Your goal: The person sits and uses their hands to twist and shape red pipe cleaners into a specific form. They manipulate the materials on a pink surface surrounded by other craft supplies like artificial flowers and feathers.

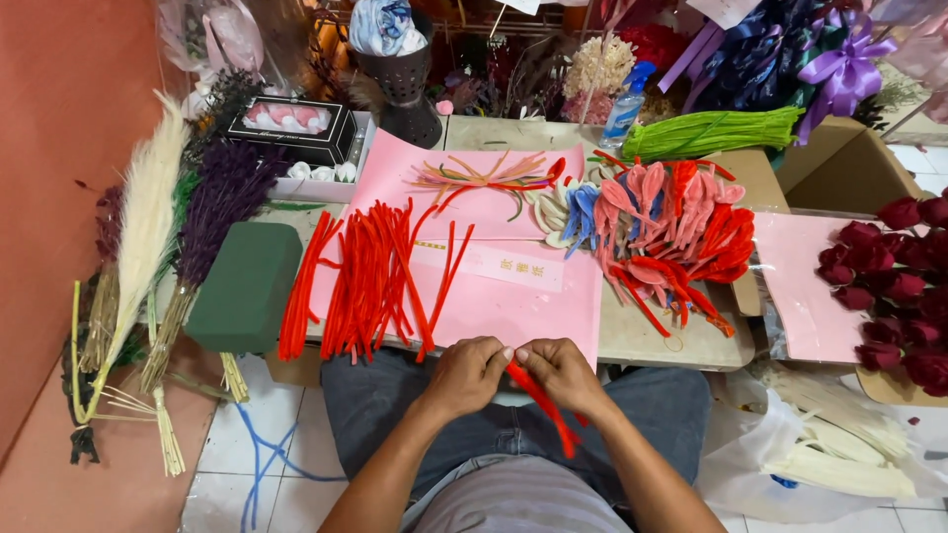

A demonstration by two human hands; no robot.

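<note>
Tiled floor [232, 494] of pale squares fills the lower frame, with an orange wall [69, 197] running up the left side. Across the middle stands a work table [652, 341] crowded with craft goods, and two pink paper sheets [513, 306] cover most of its centre, a third one lying at the right by a heap of dark red roses [904, 286], too many to count. One green foam block [245, 286] sits at the table's left edge beside dried grasses, a single cream plume [148, 207] among them. One bundle of green stems [711, 133] lies at upper right, below a purple ribbon bow [844, 69]. Loose red pipe cleaners [370, 281] spread in a pile left of centre, beyond counting, and a mound of bent pink, red and blue ones [671, 222] lies to the right. At lower centre, over the person's lap, the left hand [466, 375] and right hand [565, 375] meet, fingertips pressed together, pinching one red pipe cleaner [545, 407] that slants down toward the right knee.
</note>
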